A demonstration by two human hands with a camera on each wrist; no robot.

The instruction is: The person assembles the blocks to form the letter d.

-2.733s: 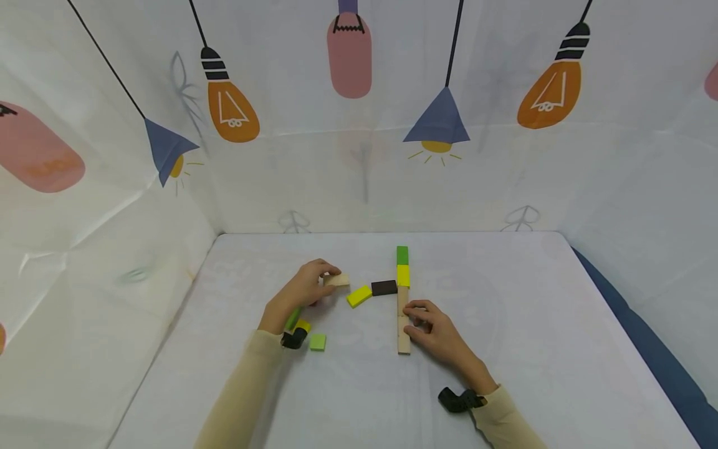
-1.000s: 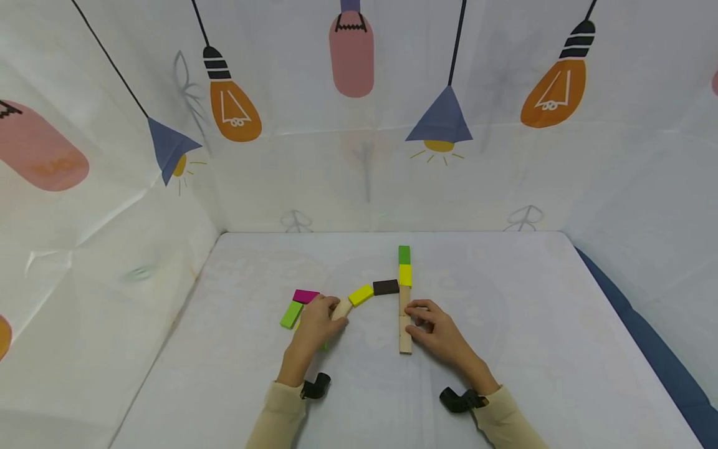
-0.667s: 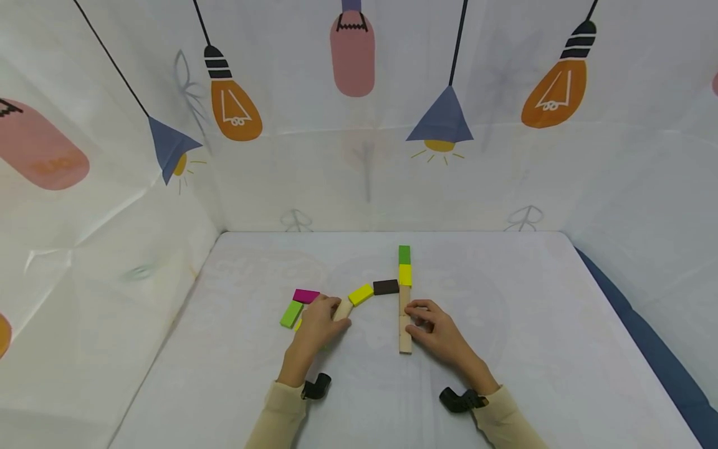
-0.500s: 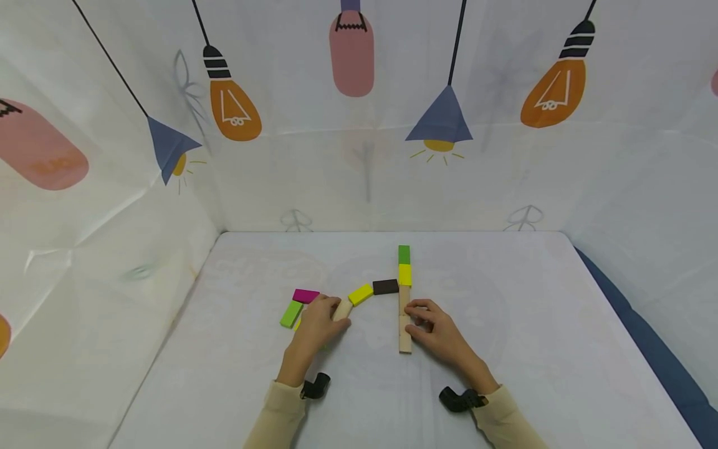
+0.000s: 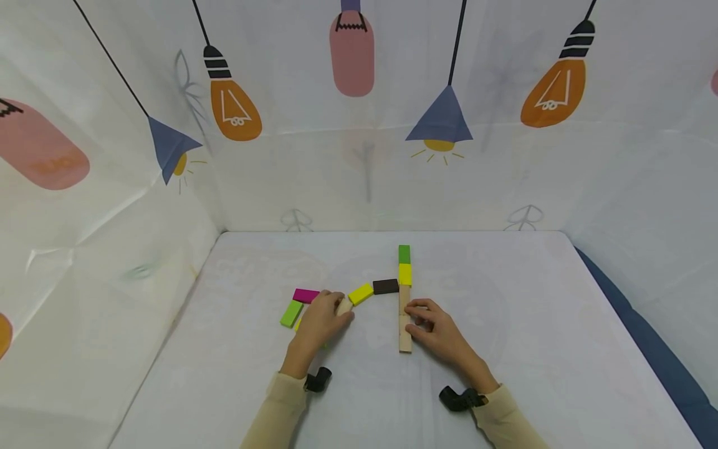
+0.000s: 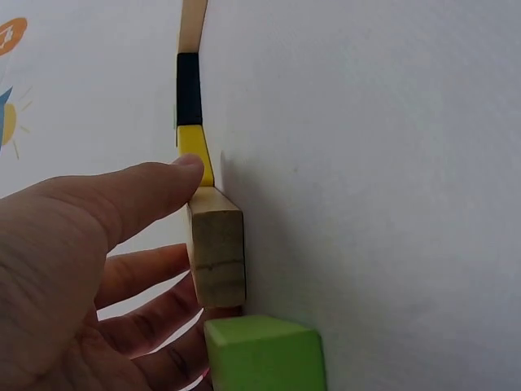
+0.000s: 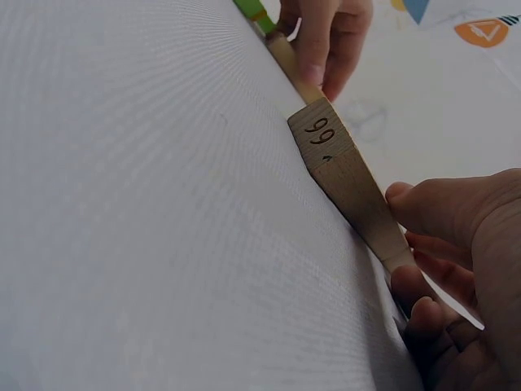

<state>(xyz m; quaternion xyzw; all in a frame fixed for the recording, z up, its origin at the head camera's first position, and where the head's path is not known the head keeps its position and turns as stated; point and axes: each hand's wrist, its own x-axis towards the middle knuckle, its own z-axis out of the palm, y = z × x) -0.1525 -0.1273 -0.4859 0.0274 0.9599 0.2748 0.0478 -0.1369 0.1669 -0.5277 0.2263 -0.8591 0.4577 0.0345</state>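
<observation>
On the white desk [image 5: 505, 349], a magenta block [image 5: 305, 295] and a light green block [image 5: 291, 313] lie at far left, just beside the left hand [image 5: 320, 321], whose fingers pinch a small plain wooden block [image 5: 344, 306] touching a yellow block [image 5: 361, 294]. A dark brown block [image 5: 386, 287] follows. The right hand [image 5: 440, 333], fingers curled, holds the long wooden stick [image 5: 404, 319] lying flat below a yellow-and-green column [image 5: 404, 265].

Bright, even, soft light all over, only faint shadows under the hands, no glare, head view bends at the edges, wrist close-ups blurry up front
</observation>
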